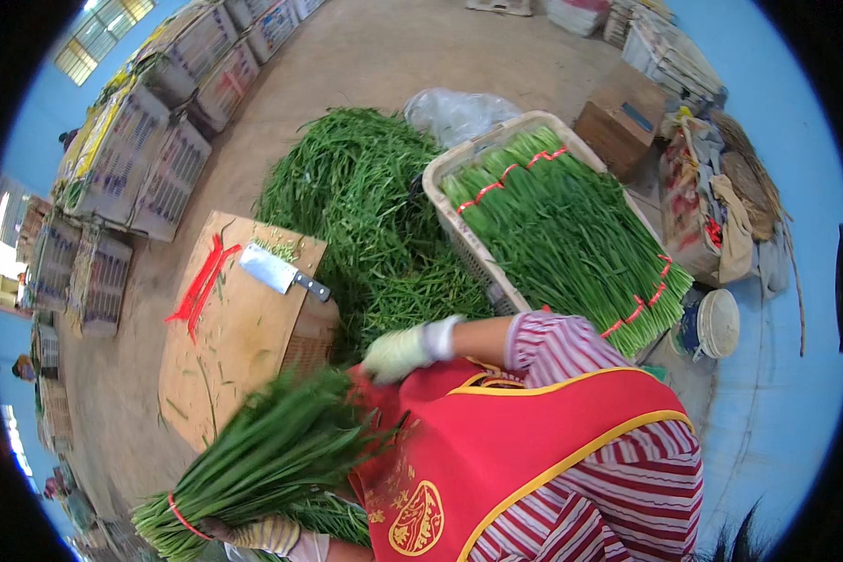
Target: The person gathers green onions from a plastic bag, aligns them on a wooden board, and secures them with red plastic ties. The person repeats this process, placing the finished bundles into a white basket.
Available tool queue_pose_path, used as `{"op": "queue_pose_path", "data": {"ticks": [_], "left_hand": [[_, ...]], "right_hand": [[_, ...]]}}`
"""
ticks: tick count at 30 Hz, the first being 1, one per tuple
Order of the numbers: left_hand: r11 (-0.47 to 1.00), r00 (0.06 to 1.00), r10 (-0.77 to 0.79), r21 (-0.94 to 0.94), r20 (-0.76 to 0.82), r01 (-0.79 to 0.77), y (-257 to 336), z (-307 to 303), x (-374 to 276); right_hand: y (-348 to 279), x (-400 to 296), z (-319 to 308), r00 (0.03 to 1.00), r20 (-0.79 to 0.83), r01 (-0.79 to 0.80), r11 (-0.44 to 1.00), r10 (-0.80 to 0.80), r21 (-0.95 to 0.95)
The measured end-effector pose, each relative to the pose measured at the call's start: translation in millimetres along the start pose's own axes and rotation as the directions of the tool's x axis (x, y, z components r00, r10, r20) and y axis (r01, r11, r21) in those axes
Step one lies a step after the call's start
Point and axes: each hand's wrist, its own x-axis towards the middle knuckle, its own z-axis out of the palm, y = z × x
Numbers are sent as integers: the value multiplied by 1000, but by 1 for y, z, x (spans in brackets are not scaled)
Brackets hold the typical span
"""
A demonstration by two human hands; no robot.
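Note:
My left hand (270, 535), in a striped knit glove, grips a bundle of garlic chives (267, 449) near its cut stem ends. A red tie (183, 516) circles the stems, and the loose leaf tips blur across the front of my red apron (520, 435). My right hand (397, 351), in a pale glove, is over the apron's edge, apart from the bundle; blur hides its fingers. Left of it, a wooden board (253, 330) carries a cleaver (274, 270), red ties (202, 288) and chopped green bits (277, 246).
Beyond the board lies a heap of loose green leaves (351, 183). A plastic crate (449, 211) of red-tied chive bundles stands to its right, near a clear plastic bag (456, 112), a cardboard box (622, 116) and a bucket (716, 323). Stacked crates (116, 151) line the far left.

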Motion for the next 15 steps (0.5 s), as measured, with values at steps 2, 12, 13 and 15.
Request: {"op": "queue_pose_path", "data": {"ticks": [2, 12, 13, 15], "left_hand": [[971, 976, 218, 97, 2, -217, 11, 11, 5], [969, 990, 108, -211, -91, -125, 25, -36, 27], [970, 992, 104, -214, -77, -118, 23, -37, 25], [969, 997, 71, -236, -25, -75, 18, -32, 21]], "right_hand": [[49, -46, -7, 940, -190, -234, 942, 282, 242], [79, -89, -112, 534, -660, 251, 647, 528, 720], [49, -82, -118, 520, -764, 276, 772, 381, 573], [-20, -53, -115, 499, -865, 357, 899, 45, 253]]}}
